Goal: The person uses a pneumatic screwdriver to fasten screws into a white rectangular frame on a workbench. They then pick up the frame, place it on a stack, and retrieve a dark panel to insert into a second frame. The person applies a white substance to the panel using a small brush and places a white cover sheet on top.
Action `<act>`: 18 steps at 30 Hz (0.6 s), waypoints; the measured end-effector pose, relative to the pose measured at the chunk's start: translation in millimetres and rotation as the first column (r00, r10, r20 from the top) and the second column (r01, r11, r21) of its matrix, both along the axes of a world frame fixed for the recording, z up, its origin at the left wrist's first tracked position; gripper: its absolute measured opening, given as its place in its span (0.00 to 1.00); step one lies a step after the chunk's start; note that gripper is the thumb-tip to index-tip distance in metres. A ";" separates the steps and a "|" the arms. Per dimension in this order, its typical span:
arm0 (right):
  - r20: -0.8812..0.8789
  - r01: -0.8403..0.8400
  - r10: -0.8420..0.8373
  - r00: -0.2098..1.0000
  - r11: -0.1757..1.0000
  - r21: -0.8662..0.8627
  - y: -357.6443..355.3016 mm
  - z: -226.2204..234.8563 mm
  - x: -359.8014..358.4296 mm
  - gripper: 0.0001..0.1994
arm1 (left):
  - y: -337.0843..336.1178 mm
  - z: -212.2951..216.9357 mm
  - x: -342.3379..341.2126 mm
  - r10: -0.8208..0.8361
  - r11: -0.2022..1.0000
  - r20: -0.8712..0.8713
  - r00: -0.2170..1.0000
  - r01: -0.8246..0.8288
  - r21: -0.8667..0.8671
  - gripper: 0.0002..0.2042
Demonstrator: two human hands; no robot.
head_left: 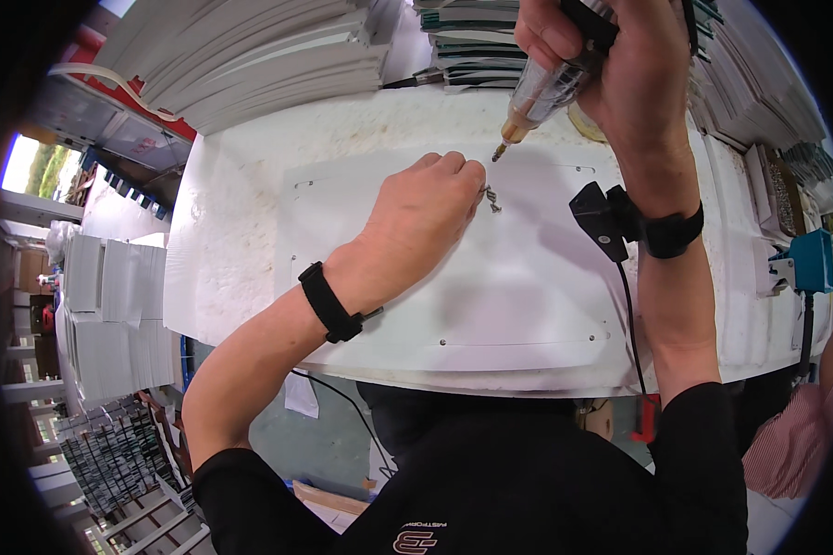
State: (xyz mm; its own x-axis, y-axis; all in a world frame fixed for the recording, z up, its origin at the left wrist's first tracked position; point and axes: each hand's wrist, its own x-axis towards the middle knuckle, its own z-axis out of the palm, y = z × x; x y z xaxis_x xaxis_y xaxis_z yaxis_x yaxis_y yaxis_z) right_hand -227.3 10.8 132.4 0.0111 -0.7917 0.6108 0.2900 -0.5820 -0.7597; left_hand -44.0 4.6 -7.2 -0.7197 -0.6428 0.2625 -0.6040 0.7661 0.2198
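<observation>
The left hand lies knuckles-up on the white panel at the middle of the counter, its fingertips pinched on a small metal screw just right of them; a second screw seems to lie touching it, though they are too small to separate; the right hand hovers at the far edge, its grip clenched round a clear-bodied electric screwdriver whose bit slants down toward the screws and stands just short of them.

The screws look light, hard and slick, apt to roll or slip from the fingers, so a fingertip pinch at the shank, leaving the head free for the bit, seems the sound hold; the panel looks thin, flat and fairly stiff, light for its spread, likely to flex if lifted by one corner and easily scratched; it carries small holes along its near and far edges.

Both wrists wear black bands; the right one bears a small black box with a cable running toward the near side.

Tall stacks of white sheets stand far left; darker-edged stacks far centre; more stacks along the right; a blue box-shaped device sits at the right edge; bundles of white sheets rest on the left, below the counter; no readable label shows.
</observation>
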 end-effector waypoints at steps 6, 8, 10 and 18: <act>0.019 0.003 -0.003 1.000 1.000 -0.004 -0.4 0.7 -0.1 0.18 | -2.3 -2.8 -2.5 -0.015 0.992 0.105 0.994 0.028 -0.125 0.07; 0.032 -0.047 0.049 0.998 0.998 -0.051 -6.2 -4.1 -3.7 0.18 | -0.1 1.2 -1.9 0.001 1.000 0.028 1.000 -0.001 -0.011 0.07; 0.095 -0.108 0.115 0.989 0.991 -0.077 -16.3 -15.2 -5.5 0.17 | 8.0 11.0 12.5 0.053 0.977 -0.101 0.993 -0.031 0.211 0.06; 0.321 -0.328 0.324 0.890 0.944 -0.044 -11.9 -20.7 14.6 0.13 | 60.3 12.1 64.6 0.555 0.536 -0.541 0.632 0.226 0.813 0.07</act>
